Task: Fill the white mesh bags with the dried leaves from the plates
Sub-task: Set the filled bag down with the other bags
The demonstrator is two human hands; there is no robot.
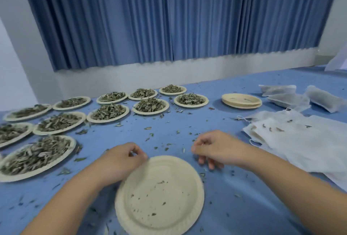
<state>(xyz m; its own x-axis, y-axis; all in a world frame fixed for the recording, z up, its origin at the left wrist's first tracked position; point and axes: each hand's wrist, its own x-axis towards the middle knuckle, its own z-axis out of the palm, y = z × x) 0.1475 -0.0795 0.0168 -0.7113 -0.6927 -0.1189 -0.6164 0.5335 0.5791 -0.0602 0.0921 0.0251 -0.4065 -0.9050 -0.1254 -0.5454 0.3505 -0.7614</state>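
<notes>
An empty paper plate (159, 195) with a few leaf crumbs lies on the blue table right in front of me. My left hand (120, 161) is at its far-left rim, fingers curled, thumb and forefinger pinching the edge. My right hand (214, 148) hovers just beyond the plate's far-right side, fingers loosely curled with their tips near the cloth, and I see nothing in it. Flat white mesh bags (293, 137) lie in a pile at the right. Several filled bags (289, 97) lie behind them. Several plates of dried leaves (35, 155) spread across the left and far middle.
A stack of empty plates (241, 100) stands at the far right of the plate rows. Loose leaf bits (150, 135) are scattered over the blue tablecloth (234, 187). A blue curtain (169, 18) and a white wall close off the far side.
</notes>
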